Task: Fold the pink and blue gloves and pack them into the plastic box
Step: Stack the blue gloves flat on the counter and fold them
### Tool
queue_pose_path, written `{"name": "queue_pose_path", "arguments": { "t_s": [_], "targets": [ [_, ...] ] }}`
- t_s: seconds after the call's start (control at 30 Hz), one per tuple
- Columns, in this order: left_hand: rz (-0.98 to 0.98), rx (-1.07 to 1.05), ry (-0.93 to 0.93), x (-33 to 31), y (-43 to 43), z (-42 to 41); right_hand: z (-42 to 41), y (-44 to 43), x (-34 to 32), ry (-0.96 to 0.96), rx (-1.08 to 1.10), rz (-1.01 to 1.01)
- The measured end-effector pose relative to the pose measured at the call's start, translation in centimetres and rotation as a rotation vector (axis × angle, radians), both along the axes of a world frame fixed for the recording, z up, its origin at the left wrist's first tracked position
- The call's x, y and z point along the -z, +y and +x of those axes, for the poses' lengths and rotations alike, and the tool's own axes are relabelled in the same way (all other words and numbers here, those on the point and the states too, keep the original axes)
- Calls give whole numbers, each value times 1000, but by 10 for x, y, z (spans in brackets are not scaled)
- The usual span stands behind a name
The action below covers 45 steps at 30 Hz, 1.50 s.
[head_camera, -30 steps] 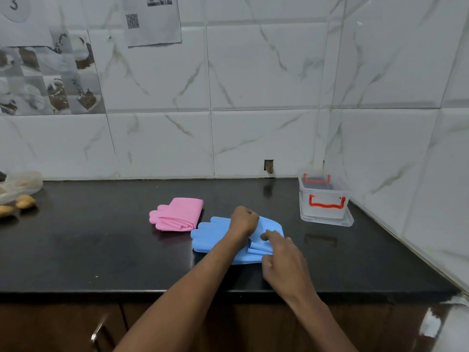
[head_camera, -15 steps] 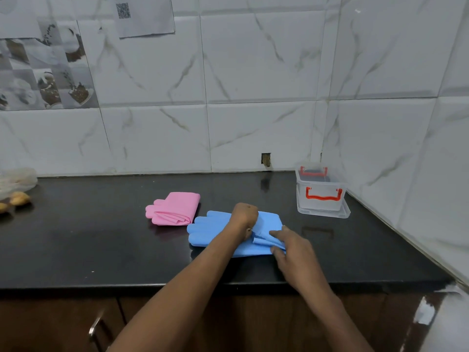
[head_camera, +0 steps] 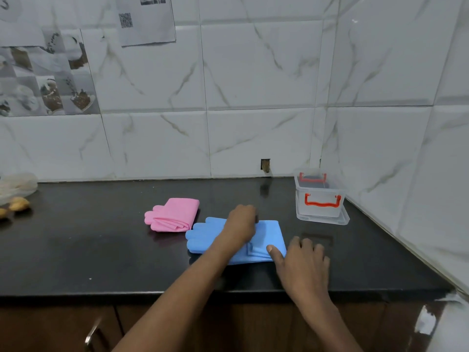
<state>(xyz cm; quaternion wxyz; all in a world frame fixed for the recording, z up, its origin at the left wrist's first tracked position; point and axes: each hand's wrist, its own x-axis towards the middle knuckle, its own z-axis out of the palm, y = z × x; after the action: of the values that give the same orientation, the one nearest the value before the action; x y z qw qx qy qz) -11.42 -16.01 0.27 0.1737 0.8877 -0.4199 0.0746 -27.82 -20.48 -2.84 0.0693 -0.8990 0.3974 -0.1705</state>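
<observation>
The pink gloves (head_camera: 175, 214) lie folded on the black counter (head_camera: 96, 245), fingers pointing left. Just right of them, the blue gloves (head_camera: 269, 232) lie flat with their fingers to the left. My left hand (head_camera: 241, 222) rests curled on the middle of the blue gloves and presses them down. At their right cuff edge is my right hand (head_camera: 304, 262), thumb on top of the cuff and fingers spread over the counter beside it. The clear plastic box (head_camera: 319, 201) with red handles stands open at the back right, near the wall corner.
The box sits on its clear lid (head_camera: 344, 219). A plastic bag (head_camera: 15, 186) and some brown food pieces (head_camera: 19, 204) lie at the counter's far left. Tiled walls close the back and right sides. A cabinet handle (head_camera: 92, 331) shows below the front edge.
My right hand has drawn the blue cuff rightwards and flattened it; the raised fold it pinched earlier now lies down. The left hand stays pressed on the gloves. The camera shifted slightly.
</observation>
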Motion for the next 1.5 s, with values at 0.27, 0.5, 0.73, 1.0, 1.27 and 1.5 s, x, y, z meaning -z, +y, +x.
{"name": "queue_pose_path", "arguments": {
  "t_s": [0.27,0.5,0.73,1.0,1.27,1.5],
  "targets": [
    [158,217,175,-5,42,13,28,11,-10,-9,126,165],
    [100,220,284,0,46,21,41,25,-17,-299,57,342],
    [-88,114,657,0,45,22,55,53,-4,-422,105,251],
    [-429,84,1319,-14,66,41,59,67,7,-463,-337,-74],
    [-645,-123,1153,7,71,42,65,62,8,-328,-501,-1],
    [-906,-106,1456,17,83,50,84,58,15,-54,-692,-229]
  ]
}}
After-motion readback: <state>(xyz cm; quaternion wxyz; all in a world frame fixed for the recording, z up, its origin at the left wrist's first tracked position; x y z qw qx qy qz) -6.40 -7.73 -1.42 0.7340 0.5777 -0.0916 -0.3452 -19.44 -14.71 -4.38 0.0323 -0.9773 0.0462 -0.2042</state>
